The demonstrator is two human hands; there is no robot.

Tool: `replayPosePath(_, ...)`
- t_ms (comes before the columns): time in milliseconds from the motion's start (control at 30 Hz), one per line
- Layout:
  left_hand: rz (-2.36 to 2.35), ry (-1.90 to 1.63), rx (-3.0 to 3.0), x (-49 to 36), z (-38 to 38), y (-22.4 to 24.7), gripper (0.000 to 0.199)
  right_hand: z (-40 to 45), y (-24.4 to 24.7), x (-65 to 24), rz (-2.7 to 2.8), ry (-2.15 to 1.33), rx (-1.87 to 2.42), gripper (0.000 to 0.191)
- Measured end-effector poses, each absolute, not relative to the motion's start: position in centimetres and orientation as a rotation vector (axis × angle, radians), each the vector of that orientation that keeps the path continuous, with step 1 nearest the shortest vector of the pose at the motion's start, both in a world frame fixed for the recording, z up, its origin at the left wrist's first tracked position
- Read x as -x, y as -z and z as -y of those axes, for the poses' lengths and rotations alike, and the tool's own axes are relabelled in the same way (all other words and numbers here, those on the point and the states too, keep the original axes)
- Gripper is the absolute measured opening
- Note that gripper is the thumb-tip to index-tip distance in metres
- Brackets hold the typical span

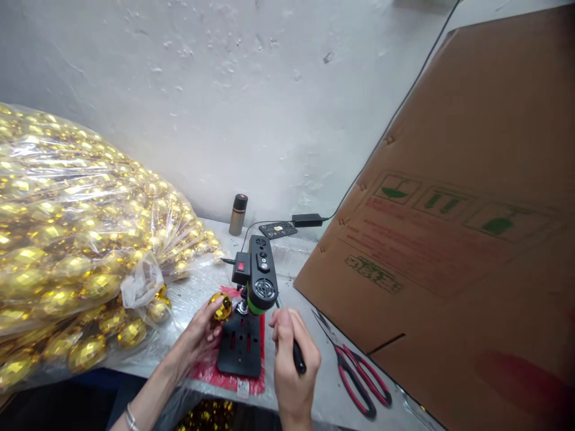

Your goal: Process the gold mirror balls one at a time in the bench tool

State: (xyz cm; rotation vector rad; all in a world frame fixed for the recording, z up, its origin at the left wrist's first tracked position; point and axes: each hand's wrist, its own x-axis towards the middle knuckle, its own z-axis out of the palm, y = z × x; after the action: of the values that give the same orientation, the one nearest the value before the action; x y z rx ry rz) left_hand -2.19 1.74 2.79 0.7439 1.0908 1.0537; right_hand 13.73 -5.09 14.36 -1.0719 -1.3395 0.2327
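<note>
My left hand holds a shiny gold faceted ball in its fingertips, at the left side of a small black machine on a stand. The machine has round grilles on top, a green band and a box with a red switch. Below it lies its slotted black base plate, on red plastic film. My right hand is closed round a black handle to the right of the machine. A thin shaft shows above that fist; whether it joins the machine cannot be made out.
A big clear bag of gold balls fills the left. Red-and-black scissors lie right of my right hand, beside a large cardboard box. Behind stand a dark-capped bottle, a black patterned flat item and a power adapter.
</note>
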Motion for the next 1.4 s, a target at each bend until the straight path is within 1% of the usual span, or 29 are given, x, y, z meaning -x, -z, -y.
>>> replayPosePath(100, -1.072, -1.083, -0.665, 0.8, -0.3, -1.6, 0.061, 4.9, -15.5, -13.8, 1.371, -0.201, 1.095, 0.036)
replayPosePath(167, -1.121, -1.123, -0.79, 0.2, 0.2, -0.4, 0.068, 4.9, -15.7, -13.9, 1.382, -0.193, 1.098, 0.036)
replayPosePath(233, -1.213, -1.159, -0.977, -0.1, 0.4, 0.8, 0.07, 4.9, -15.6, -14.0, 1.391, -0.196, 1.094, 0.036)
replayPosePath(400, -1.445, -1.127, -1.433, -0.3, 0.9, 2.4, 0.058, 5.2, -15.0, -14.0, 1.4, -0.185, 1.068, 0.034)
replayPosePath(533, -1.481, -1.044, -1.723, -0.3, 1.4, 2.5, 0.05, 5.4, -14.8, -13.9, 1.393, -0.208, 1.071, 0.032)
replayPosePath(733, -1.408, -1.004, -1.961, -0.2, 1.4, 2.6, 0.05, 5.5, -14.4, -13.8, 1.394, -0.213, 1.055, 0.031)
replayPosePath(867, -1.409, -0.981, -2.021, -0.7, 0.8, 2.2, 0.05, 5.7, -14.0, -13.9, 1.411, -0.219, 1.041, 0.029)
replayPosePath(1033, -1.411, -0.938, -2.008, -1.5, 0.3, 2.2, 0.046, 5.8, -12.9, -14.2, 1.454, -0.205, 1.011, 0.026)
replayPosePath(1233, -1.424, -0.881, -1.951, -1.5, 0.8, 1.7, 0.041, 5.3, -9.2, -14.7, 1.512, -0.012, 0.908, 0.027)
replayPosePath(1400, -1.437, -0.824, -1.923, -1.6, 1.0, 0.7, 0.037, 5.0, -6.8, -14.6, 1.43, -0.012, 0.933, 0.028)
